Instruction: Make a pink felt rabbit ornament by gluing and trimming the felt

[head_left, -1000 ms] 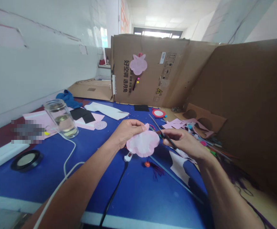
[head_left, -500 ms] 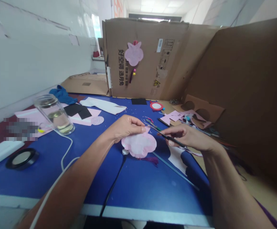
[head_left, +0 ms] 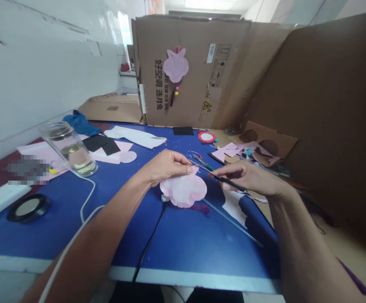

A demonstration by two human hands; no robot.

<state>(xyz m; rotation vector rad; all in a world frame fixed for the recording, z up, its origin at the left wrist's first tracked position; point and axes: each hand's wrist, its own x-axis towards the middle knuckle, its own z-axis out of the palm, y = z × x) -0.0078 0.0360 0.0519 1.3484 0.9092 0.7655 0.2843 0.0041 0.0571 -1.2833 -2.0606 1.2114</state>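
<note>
My left hand (head_left: 165, 166) pinches the top edge of a pink flower-shaped felt piece (head_left: 183, 190) just above the blue table (head_left: 186, 248). A purple tassel (head_left: 200, 207) hangs from under the felt piece. My right hand (head_left: 250, 177) grips a thin dark rod-like tool (head_left: 221, 177), whose tip points left toward the felt's top edge near my left fingers. Both hands are closed on what they hold.
A glass jar of liquid (head_left: 67, 147) stands at the left, with a black round lid (head_left: 27, 208) nearer me. White and black cables (head_left: 88, 198) cross the table. Pink felt scraps (head_left: 233, 150), a red-rimmed mirror (head_left: 207, 136) and cardboard walls (head_left: 312, 105) lie behind and right.
The felt piece has come lower and its orange bead is no longer seen. The tool has tilted from pointing up to lying nearly level, tip by my left fingers.
</note>
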